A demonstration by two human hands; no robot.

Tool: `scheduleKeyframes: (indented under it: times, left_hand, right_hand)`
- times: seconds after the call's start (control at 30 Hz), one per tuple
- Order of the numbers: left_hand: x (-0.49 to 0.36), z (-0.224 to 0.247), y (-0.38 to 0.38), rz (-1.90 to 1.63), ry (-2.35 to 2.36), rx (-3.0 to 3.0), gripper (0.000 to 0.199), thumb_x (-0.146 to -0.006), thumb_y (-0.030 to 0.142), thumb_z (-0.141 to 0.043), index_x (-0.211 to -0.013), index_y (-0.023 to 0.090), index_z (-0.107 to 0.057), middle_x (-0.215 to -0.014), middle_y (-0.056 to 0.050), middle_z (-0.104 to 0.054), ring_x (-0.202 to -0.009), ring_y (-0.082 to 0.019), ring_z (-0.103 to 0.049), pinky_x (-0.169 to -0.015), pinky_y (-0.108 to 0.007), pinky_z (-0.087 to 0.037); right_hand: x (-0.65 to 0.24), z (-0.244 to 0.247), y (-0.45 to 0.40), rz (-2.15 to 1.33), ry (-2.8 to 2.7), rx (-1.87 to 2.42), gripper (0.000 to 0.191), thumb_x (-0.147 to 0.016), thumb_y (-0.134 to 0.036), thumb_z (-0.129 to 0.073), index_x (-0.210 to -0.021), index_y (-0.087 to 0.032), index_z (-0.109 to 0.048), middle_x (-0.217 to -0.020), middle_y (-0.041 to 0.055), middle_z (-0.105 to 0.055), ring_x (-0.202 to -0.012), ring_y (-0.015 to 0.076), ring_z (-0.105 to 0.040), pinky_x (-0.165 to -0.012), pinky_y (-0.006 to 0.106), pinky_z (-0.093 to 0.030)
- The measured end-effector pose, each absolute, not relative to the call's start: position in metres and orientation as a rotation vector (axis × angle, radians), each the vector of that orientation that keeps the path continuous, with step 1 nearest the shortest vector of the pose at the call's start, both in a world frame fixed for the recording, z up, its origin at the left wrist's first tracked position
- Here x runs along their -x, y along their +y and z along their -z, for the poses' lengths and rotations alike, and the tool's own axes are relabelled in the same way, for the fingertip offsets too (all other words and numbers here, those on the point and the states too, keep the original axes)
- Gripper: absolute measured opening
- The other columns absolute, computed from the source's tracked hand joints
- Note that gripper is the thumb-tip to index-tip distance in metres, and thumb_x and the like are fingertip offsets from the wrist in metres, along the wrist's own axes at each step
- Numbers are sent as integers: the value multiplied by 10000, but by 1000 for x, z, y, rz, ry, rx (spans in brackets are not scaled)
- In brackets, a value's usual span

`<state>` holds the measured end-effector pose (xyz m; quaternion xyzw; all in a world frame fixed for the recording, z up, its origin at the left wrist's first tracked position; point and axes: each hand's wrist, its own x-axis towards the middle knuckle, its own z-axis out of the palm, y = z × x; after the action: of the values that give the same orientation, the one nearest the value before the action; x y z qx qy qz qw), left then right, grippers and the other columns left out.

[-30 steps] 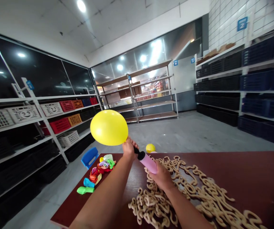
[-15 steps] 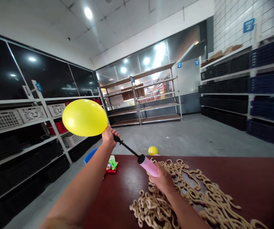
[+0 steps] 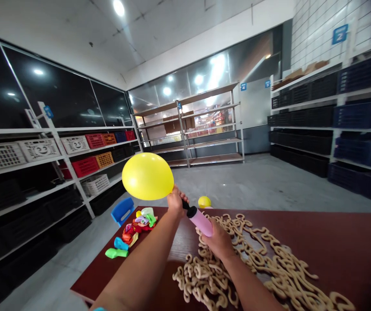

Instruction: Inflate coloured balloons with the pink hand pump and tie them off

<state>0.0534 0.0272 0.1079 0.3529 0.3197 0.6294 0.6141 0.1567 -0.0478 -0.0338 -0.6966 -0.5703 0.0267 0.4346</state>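
Observation:
A yellow balloon (image 3: 148, 176), round and swollen with air, sits at the nozzle end of a hand balloon pump (image 3: 200, 222) with a pink barrel and black fittings. My left hand (image 3: 176, 201) is closed around the balloon's neck and the pump's black end; the fingers hide the nozzle. Wrapped around the pink barrel, my right hand (image 3: 218, 240) holds the pump over the table. The two hands are close together, with the pump's rod mostly inside the barrel. Below the right hand lies a heap of beige curly strands (image 3: 205, 276).
On the left of the dark red table (image 3: 334, 242) lie several uninflated balloons (image 3: 140, 224) in mixed colours. A blue chair (image 3: 122, 210) stands beyond the left edge. Another yellow balloon (image 3: 204, 201) shows past the far edge. Racks with crates (image 3: 39, 149) line both sides.
My left hand, with the balloon, has moved right and down towards my right hand, pushing the pump's rod into the barrel. The loose balloons on the left have come into fuller view.

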Motion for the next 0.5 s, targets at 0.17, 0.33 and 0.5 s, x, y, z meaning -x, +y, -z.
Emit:
scheduleKeyframes:
  times: [0.17, 0.33, 0.5]
  left_hand:
    - [-30, -135, 30, -1434, 707, -859, 465, -712, 502, -549, -563, 209, -221, -430, 71, -252, -337, -81, -333, -367, -241, -323]
    - [9, -179, 41, -1511, 679, -867, 459, -712, 458, -562, -566, 206, -208, -428, 74, -245, -341, -78, -327, -372, -234, -319]
    - [26, -202, 50, -1583, 632, -905, 426, -717, 416, -561, -571, 207, -219, -442, 75, -243, -342, -77, -322, -372, -236, -321]
  right_hand:
    - [-154, 30, -49, -33, -1445, 1721, 375, -658, -298, -600, -1011, -208, -511, -855, 47, -619, -744, 189, -572, -608, 251, -351]
    - [-152, 32, -47, 8, -1454, 1663, 366, -659, -266, -590, -1012, -205, -513, -879, 50, -621, -779, 195, -577, -638, 259, -374]
    - [-151, 38, -41, 8, -1413, 1679, 312, -632, -259, -609, -932, -204, -542, -794, 39, -618, -712, 191, -571, -591, 259, -367]
